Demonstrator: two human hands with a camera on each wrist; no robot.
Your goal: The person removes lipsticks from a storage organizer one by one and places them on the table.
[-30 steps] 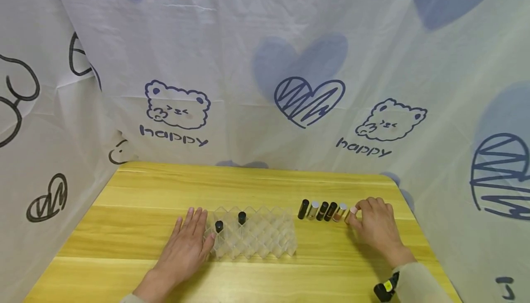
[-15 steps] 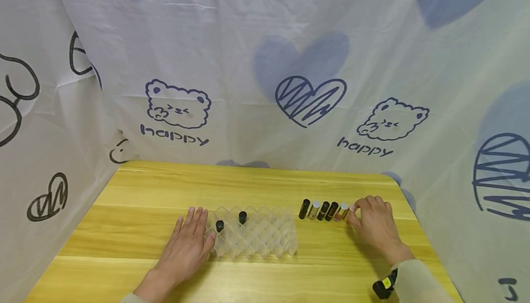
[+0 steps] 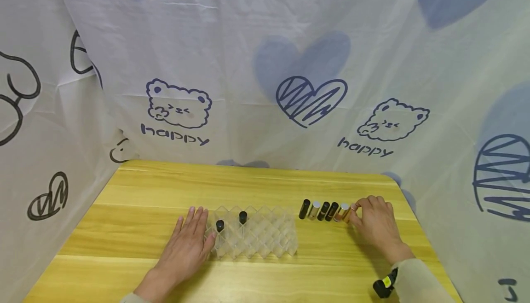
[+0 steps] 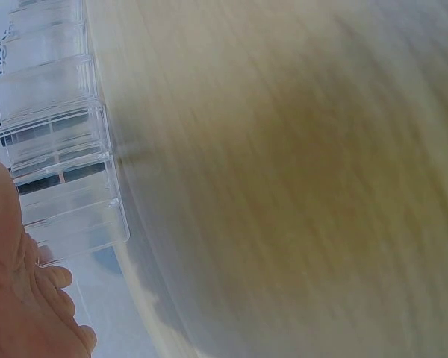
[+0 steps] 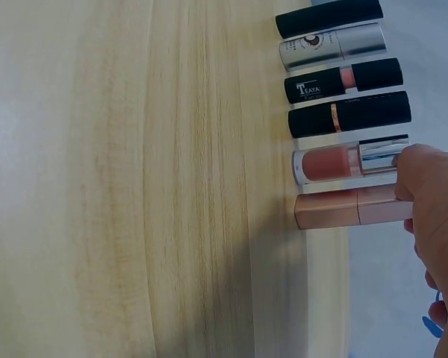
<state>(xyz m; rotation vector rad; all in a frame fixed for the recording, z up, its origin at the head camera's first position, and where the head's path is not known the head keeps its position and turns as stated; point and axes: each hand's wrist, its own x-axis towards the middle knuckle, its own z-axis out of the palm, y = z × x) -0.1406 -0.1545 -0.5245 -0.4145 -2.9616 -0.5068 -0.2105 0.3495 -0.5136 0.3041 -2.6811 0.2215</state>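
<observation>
My left hand lies with straight fingers along the left end of a clear diamond-celled lipstick holder, thumb against its side. Two black-capped lipsticks stand in its cells, one at the left and one farther back. On the right, my right hand pinches the cap of a pink lipstick, which stands upright at the right end of a row. Beside it is a lip gloss with a silver cap. The left wrist view shows part of the left hand next to the holder's clear wall.
The row continues leftward with a black and copper-banded lipstick, a black TEAYA one, a silver tube and a black tube. All stand on a wooden table. A printed white cloth hangs behind it.
The pink lipstick in my right hand has edged slightly left, closer to the lip gloss. My left hand and the holder keep their places.
</observation>
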